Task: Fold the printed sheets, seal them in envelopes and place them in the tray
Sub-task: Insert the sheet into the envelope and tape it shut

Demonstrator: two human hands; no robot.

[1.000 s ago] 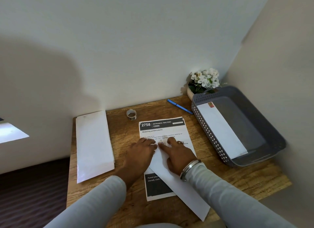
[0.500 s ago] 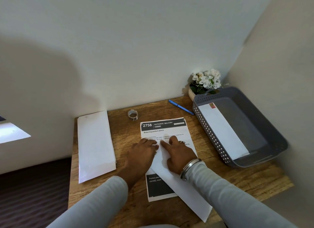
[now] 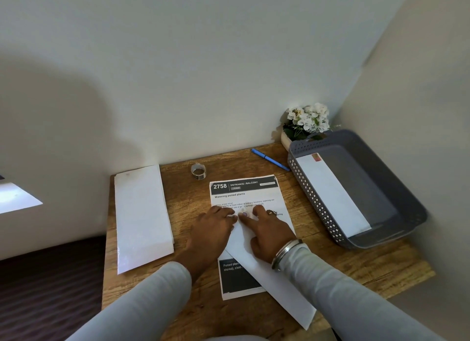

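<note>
Envelope (image 3: 287,300): lies slantwise on printed sheet (image 3: 244,195); long axis points from sheet's centre toward desk's (image 3: 193,195) near-right edge.
Left hand (image 3: 213,231): fingertips on envelope's far end; pinching or pressing, cannot tell.
Right hand (image 3: 267,233): released, index finger pressing envelope.

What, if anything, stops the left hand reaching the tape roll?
Likely yes, it can reach: nothing stands in the way. The left hand rests on the sheet, and only bare desk and the sheet's top corner lie between it and the tape roll.
</note>
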